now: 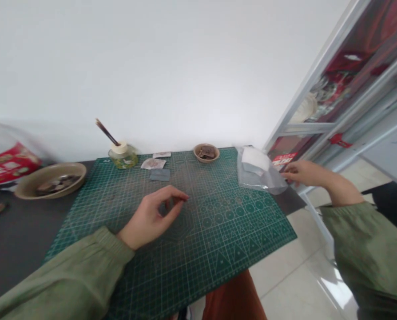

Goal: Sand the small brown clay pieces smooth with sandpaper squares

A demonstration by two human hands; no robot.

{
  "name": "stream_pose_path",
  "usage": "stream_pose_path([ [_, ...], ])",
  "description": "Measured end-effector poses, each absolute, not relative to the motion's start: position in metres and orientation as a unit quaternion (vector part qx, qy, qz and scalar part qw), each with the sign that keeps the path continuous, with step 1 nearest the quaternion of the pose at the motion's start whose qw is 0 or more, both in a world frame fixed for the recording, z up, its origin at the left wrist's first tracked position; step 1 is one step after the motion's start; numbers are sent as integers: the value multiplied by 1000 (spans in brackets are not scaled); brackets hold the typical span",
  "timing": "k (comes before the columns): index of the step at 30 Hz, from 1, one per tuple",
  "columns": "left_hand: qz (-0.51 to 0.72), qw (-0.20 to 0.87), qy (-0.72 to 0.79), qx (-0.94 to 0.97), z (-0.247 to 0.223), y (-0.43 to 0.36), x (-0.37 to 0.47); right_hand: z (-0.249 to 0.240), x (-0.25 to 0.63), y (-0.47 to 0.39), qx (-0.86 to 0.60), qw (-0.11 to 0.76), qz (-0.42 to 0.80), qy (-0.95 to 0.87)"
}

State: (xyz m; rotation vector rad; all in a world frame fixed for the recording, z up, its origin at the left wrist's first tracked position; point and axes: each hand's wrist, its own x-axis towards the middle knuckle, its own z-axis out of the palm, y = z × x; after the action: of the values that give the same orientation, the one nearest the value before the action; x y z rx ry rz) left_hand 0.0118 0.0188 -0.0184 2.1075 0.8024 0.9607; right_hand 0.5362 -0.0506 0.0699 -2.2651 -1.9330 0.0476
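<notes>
My left hand (155, 215) hovers over the middle of the green cutting mat (218, 258), thumb and forefinger pinched together. A small dark reddish spot shows at the fingertips, but I cannot make out what it is. Off the mat's right side, my right hand (300, 172) has its fingers closed at the edge of a clear plastic bag (273, 180). White, paper-like sheets (256, 158) lie in or under this bag at the mat's back right corner.
Along the mat's back stand a jar (123, 158) with a dark stick, paper pieces (153, 163), a grey flat piece (160, 174) and a small bowl (206, 160) of brown pieces. Left is a larger bowl (78, 178) beside a red-and-white bag (10, 164). A framed glass cabinet (301, 126) borders the right.
</notes>
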Motion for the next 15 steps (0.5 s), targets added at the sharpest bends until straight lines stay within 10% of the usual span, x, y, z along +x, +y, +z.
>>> stream_pose_path([
  [15,277,99,250,922,7,18,202,3,510,-64,-654,300,-156,-677],
])
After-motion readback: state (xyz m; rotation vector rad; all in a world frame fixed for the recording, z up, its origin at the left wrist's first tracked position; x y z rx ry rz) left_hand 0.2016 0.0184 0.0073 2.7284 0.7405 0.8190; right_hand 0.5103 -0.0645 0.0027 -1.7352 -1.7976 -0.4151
